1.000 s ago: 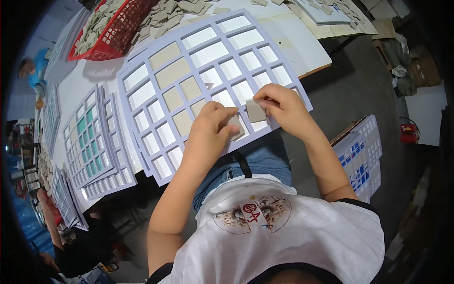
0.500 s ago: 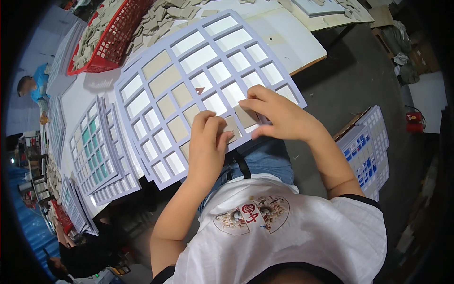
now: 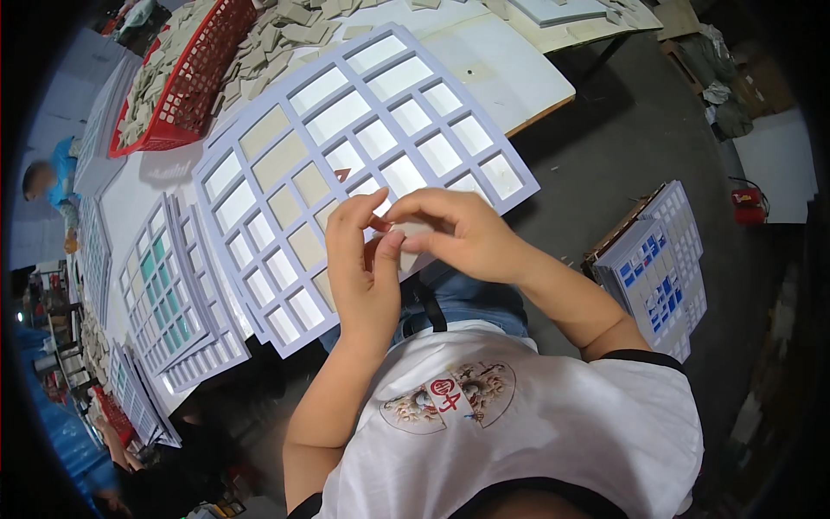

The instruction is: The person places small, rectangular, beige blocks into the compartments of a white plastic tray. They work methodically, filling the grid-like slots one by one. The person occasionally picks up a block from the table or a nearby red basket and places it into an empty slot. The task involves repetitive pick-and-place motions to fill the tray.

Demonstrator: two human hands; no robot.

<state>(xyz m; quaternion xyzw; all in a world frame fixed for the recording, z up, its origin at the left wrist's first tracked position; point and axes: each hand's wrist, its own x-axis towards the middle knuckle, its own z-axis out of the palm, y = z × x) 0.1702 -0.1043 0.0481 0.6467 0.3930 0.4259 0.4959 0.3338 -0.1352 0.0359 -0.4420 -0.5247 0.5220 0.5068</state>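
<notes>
My two hands meet over the near edge of a pale lilac grid tray (image 3: 304, 337). Between their fingertips is a small beige tile (image 3: 410, 229), partly covered. My left hand (image 3: 359, 246) is closed, its thumb and fingers pinched at the tile's left side. My right hand (image 3: 454, 227) is closed too, thumb and bent fingers gripping the tile from the right. One slanting band of the tray's cells holds beige tiles (image 3: 264, 134); many other cells show white bottoms. A small brown triangular mark (image 3: 342, 175) lies in one cell. My hands hide several near cells.
A red plastic basket (image 3: 177, 112) full of beige tiles stands at the far left, beside a loose tile pile (image 3: 281, 30). Gridded trays (image 3: 164, 285) lie at left; stacked trays with blue pieces (image 3: 653, 277) stand at right. A person in blue (image 3: 62, 173) is at far left.
My right hand has moved left, away from the tray's near right cells, and joined my left hand. The tile is now held between both hands. The view has shifted slightly.
</notes>
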